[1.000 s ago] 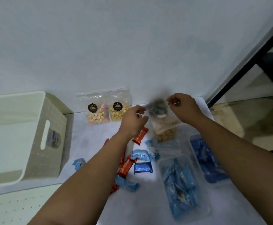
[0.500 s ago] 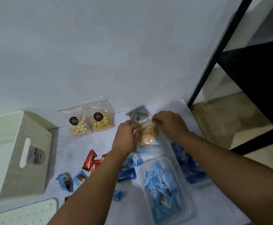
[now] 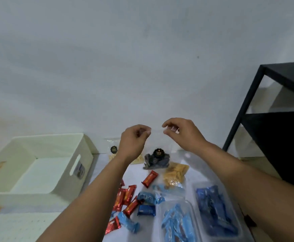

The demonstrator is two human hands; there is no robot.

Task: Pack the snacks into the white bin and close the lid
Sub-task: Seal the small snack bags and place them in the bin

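Barely started here: white bin (image 3: 83,154) sits open and looks empty at left, snacks (image 3: 130,198) all spread on the table (image 3: 97,172). Left hand (image 3: 134,142) and right hand (image 3: 181,133) each pinch a top corner of a clear bag of dark snacks (image 3: 157,160), held up.

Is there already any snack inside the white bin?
No, the white bin shows only its bare pale floor, while the red bars and the other snacks lie outside it on the surface.

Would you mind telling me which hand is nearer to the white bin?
Left. The left hand is raised just to the right of the white bin; the right hand is further right, beyond the left hand. Neither touches the bin.
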